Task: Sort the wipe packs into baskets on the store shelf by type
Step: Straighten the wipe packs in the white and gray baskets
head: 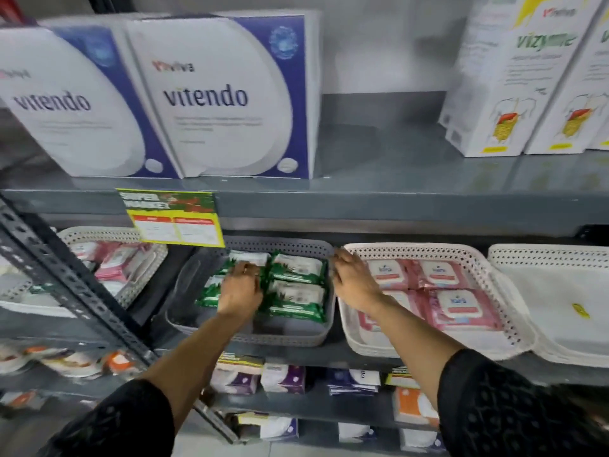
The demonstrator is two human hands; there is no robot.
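A grey basket [290,338] on the middle shelf holds several green wipe packs [296,268]. My left hand [242,286] lies on the green packs at the basket's left side, fingers curled over one of them. To the right, a white basket [428,250] holds several pink wipe packs [461,308]. My right hand [354,278] rests at the gap between the two baskets, fingers bent against the grey basket's right wall. Whether it grips the rim I cannot tell.
Another white basket [560,258] at far right holds a white sheet with a yellow tag. A basket [108,234] at the left holds pink and white packs behind a slanted steel post [66,285]. Large boxes [224,100] stand on the shelf above; a yellow price tag [174,219] hangs from it.
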